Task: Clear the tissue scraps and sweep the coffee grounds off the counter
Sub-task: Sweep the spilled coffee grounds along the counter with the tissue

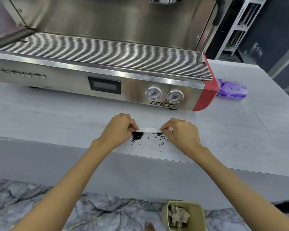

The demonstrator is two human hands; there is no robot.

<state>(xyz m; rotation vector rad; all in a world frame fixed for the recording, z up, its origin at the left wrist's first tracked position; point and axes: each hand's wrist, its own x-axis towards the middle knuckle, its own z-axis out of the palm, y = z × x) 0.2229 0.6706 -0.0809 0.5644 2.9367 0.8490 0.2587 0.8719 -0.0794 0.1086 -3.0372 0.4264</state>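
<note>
Dark coffee grounds (138, 136) lie scattered on the pale counter (57, 117), a dense heap at the left and looser specks to the right. A folded white tissue strip (148, 130) is stretched flat just behind the grounds. My left hand (119, 127) pinches its left end and my right hand (178, 131) pinches its right end. Both hands rest low on the counter in front of the espresso machine.
A steel and red espresso machine (107, 75) stands behind the hands. A purple tissue pack (231, 90) lies at its right. On the marble floor below the counter edge sits a green bin (198, 214) holding crumpled tissue scraps (178, 215).
</note>
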